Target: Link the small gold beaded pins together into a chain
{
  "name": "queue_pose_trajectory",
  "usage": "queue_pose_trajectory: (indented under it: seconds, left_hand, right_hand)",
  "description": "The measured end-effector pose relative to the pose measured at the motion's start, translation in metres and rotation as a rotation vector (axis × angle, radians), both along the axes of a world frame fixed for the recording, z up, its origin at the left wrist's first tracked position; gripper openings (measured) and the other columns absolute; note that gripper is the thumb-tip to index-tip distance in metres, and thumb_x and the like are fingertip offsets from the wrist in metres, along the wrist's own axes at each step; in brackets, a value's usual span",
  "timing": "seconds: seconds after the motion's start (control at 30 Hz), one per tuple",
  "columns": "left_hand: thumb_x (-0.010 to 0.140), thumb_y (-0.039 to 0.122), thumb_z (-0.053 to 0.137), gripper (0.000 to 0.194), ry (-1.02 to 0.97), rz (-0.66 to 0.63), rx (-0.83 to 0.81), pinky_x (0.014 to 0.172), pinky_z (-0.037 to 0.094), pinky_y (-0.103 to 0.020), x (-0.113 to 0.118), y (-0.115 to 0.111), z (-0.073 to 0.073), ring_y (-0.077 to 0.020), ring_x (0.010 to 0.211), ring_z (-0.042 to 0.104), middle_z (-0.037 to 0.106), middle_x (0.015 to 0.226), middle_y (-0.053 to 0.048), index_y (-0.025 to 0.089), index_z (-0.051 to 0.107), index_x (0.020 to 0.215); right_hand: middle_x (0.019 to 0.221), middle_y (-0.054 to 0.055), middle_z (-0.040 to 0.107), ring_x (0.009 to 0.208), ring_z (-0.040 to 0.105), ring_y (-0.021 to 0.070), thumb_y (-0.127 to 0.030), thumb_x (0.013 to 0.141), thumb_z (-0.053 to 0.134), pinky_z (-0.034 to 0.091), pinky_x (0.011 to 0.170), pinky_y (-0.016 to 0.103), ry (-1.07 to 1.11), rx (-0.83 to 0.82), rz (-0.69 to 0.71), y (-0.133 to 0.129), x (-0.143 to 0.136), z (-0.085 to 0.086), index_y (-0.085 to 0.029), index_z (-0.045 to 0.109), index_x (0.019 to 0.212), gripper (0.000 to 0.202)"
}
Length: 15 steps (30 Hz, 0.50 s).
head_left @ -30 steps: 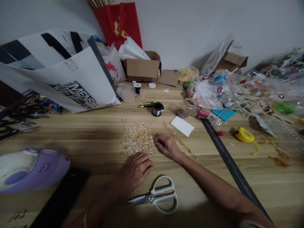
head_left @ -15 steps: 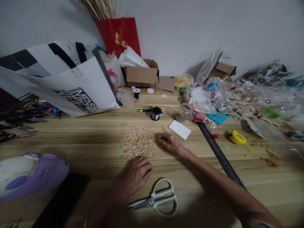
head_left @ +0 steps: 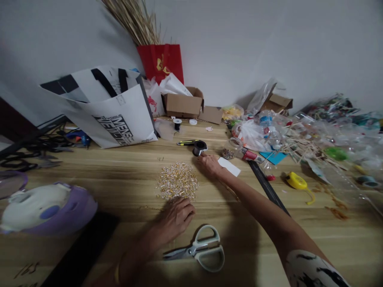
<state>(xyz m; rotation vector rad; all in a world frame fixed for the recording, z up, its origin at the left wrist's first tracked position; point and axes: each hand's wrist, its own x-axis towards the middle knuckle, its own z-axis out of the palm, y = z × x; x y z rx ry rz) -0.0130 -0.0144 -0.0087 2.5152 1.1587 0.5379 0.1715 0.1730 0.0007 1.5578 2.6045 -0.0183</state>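
Observation:
A loose pile of gold and clear beads (head_left: 177, 180) lies on the wooden table. My left hand (head_left: 178, 217) rests at its near edge, fingers curled together; what they hold, if anything, is hidden. Beyond the pile, my right hand (head_left: 211, 166) reaches out with its fingertips closed at the near rim of a spool of grey wire (head_left: 199, 147). A yellow and black utility knife (head_left: 187, 142) lies just left of that spool. Scissors with pale handles (head_left: 206, 247) lie nearest me, blades pointing left. Thin gold wire (head_left: 151, 208) trails left of my left hand.
A white card (head_left: 229, 166) lies beside my right hand. A dark strip (head_left: 269, 187) and a yellow tape measure (head_left: 296, 180) are to the right. Plastic bottles and bags crowd the back right. A large paper bag (head_left: 119, 119) and a cardboard box (head_left: 184, 104) stand behind.
My right hand has moved away from beside the beads, forward to the wire spool. The left hand stays at the pile. The camera view has shifted slightly.

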Motion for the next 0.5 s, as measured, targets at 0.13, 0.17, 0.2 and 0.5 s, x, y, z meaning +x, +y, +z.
queue_pose_trajectory:
  seconds: [0.13, 0.17, 0.2, 0.5]
  left_hand:
    - [0.088, 0.017, 0.049, 0.014, 0.004, -0.009, 0.029, 0.077, 0.04, -0.03, -0.001, -0.001, -0.002, -0.0151, 0.081, 0.054, 0.059, 0.082, -0.001, 0.017, 0.058, 0.078]
    - [0.088, 0.018, 0.049, 0.014, 0.006, -0.008, 0.032, 0.077, 0.04, -0.03, -0.001, -0.001, -0.003, -0.015, 0.081, 0.054, 0.059, 0.082, -0.001, 0.018, 0.058, 0.078]
    - [0.088, 0.018, 0.049, 0.014, 0.01, -0.005, 0.033, 0.077, 0.04, -0.03, -0.001, -0.001, -0.004, -0.0151, 0.082, 0.054, 0.059, 0.082, -0.001, 0.018, 0.058, 0.078]
    - [0.087, 0.017, 0.051, 0.012, -0.019, 0.008, 0.04, 0.074, 0.04, -0.029, 0.0, -0.001, -0.003, -0.0148, 0.079, 0.054, 0.059, 0.08, -0.001, 0.018, 0.059, 0.078]
  right_hand:
    - [0.111, 0.02, 0.059, 0.084, 0.061, 0.0225, -0.017, 0.094, 0.033, 0.04, 0.07, 0.03, -0.027, 0.02, 0.038, 0.004, -0.006, -0.005, -0.009, 0.057, 0.106, 0.029]
    - [0.11, 0.02, 0.059, 0.083, 0.061, 0.0222, -0.017, 0.094, 0.032, 0.04, 0.069, 0.03, -0.031, 0.023, 0.042, 0.004, -0.005, -0.006, -0.009, 0.057, 0.107, 0.029]
    - [0.108, 0.02, 0.06, 0.082, 0.062, 0.0221, -0.018, 0.094, 0.032, 0.04, 0.069, 0.03, -0.034, 0.026, 0.042, 0.004, -0.004, -0.006, -0.009, 0.056, 0.108, 0.029]
    - [0.112, 0.015, 0.059, 0.089, 0.06, 0.0218, -0.021, 0.095, 0.032, 0.04, 0.071, 0.028, 0.004, 0.061, 0.028, -0.008, 0.005, 0.001, -0.013, 0.054, 0.109, 0.028]
